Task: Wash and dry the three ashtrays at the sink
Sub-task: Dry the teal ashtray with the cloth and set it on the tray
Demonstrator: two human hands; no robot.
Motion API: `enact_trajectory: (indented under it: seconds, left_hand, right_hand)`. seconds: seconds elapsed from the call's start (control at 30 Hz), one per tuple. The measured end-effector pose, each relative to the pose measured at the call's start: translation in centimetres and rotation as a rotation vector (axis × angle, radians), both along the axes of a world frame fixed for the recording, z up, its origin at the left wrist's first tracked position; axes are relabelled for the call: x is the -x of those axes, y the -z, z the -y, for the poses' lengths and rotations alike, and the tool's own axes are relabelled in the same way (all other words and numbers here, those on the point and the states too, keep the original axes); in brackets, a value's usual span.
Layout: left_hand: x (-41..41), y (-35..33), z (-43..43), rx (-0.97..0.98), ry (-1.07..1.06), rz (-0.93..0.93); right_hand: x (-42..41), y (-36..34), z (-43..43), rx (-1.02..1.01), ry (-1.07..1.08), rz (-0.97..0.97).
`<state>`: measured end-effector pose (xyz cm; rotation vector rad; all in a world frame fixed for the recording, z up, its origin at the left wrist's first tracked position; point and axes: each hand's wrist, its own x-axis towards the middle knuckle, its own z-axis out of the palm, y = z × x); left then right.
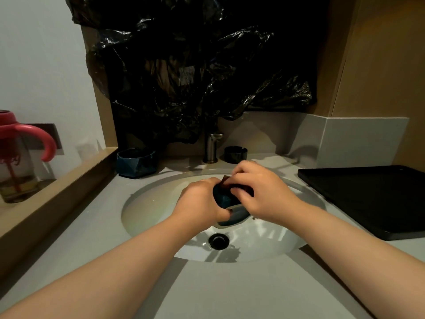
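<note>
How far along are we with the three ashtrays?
Nothing is visibly finished. In hand: the left hand grips the held ashtray over the sink while the right hand rubs it with a dark pad. Left, on the counter: the blue ashtray and the black ashtray beside the tap; whether either is washed cannot be told.

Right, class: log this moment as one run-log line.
step: washing | left hand: grips teal ashtray over sink | right hand: presses dark pad on it | counter: blue ashtray, black ashtray either side of tap
</note>
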<state>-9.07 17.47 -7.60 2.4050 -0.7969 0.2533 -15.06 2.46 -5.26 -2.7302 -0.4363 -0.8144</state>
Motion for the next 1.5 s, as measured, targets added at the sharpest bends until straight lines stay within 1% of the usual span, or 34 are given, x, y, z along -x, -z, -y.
enact_trajectory:
  seconds: [0.07,0.1,0.2,0.27,0.33,0.43,0.5,0.57,0.67,0.73,0.77,0.87,0.93,1.0,1.1,1.17,1.2,1.23,1.33,1.37,1.43,1.5]
  left_hand:
    - [0.1,-0.1,0.1,-0.005,0.004,0.001]
    - [0.2,-0.1,0.2,-0.014,0.007,0.004]
    - [0.4,-0.1,0.1,-0.035,0.008,0.037]
    - [0.4,-0.1,0.0,-0.038,-0.002,0.055]
    - [0.3,-0.2,0.0,-0.022,-0.013,0.037]
    - [0.2,-0.3,0.0,0.035,-0.024,-0.06]
    - [0.2,-0.4,-0.1,0.054,-0.026,-0.092]
    - [0.1,-0.3,-0.2,0.07,-0.027,-0.122]
    - [-0.1,-0.3,-0.3,0.103,-0.036,-0.159]
    - [-0.1,-0.2,-0.4,0.152,-0.037,-0.199]
    - [-0.2,-0.2,-0.4,0.191,-0.033,-0.229]
    - [-0.3,-0.4,-0.6,0.329,-0.034,-0.328]
    - [-0.3,-0.4,-0.6,0.379,-0.026,-0.372]
    - [-0.3,-0.3,-0.6,0.408,-0.015,-0.414]
    - [-0.2,-0.1,-0.4,0.434,-0.028,-0.435]
    - [-0.4,0.0,-0.4,0.449,-0.039,-0.444]
    - [-0.4,0.0,-0.4,0.458,-0.036,-0.452]
    - [-0.4,0.0,-0.4,0.469,-0.029,-0.46]
    - [-0.4,0.0,-0.6,0.509,-0.015,-0.458]
    - [-0.4,-0.1,-0.6,0.502,-0.004,-0.433]
    - [-0.4,-0.4,-0.7,0.428,0.014,-0.342]
    - [-0.3,-0.5,-0.7,0.332,0.011,-0.242]
  right_hand:
    - [-0.1,-0.2,0.3,-0.06,0.099,0.023]
    - [-0.1,-0.3,0.4,-0.048,0.126,0.023]
    - [0.4,-0.3,0.0,0.086,0.067,0.021]
    - [0.6,-0.3,-0.7,0.124,0.026,-0.013]
    - [0.3,-0.3,-0.7,0.089,0.056,-0.011]
    - [-0.3,-0.2,0.3,-0.015,0.184,0.001]
    - [-0.2,0.0,0.7,-0.008,0.229,-0.003]
    - [0.2,0.0,0.2,0.045,0.204,0.02]
    - [0.6,-0.1,-1.3,0.182,0.041,0.097]
    - [0.4,0.0,-1.2,0.217,-0.022,0.124]
    - [0.2,0.1,-0.8,0.187,-0.023,0.136]
    - [-0.3,0.1,0.8,-0.07,0.082,0.143]
    - [-0.4,0.1,1.3,-0.175,0.119,0.129]
    - [-0.3,0.1,0.9,-0.13,0.093,0.137]
    - [0.0,0.1,-0.2,0.079,-0.027,0.189]
    - [-0.1,0.3,-0.2,0.129,-0.054,0.2]
    - [-0.3,0.4,0.0,0.096,-0.051,0.199]
    - [-0.4,0.4,0.2,0.015,-0.04,0.187]
    - [-0.4,0.1,1.1,-0.363,0.004,0.096]
    - [-0.4,0.0,1.4,-0.449,0.033,0.062]
    - [-0.5,-0.1,1.9,-0.539,0.088,0.011]
    - [-0.6,-0.1,1.7,-0.568,0.085,-0.008]
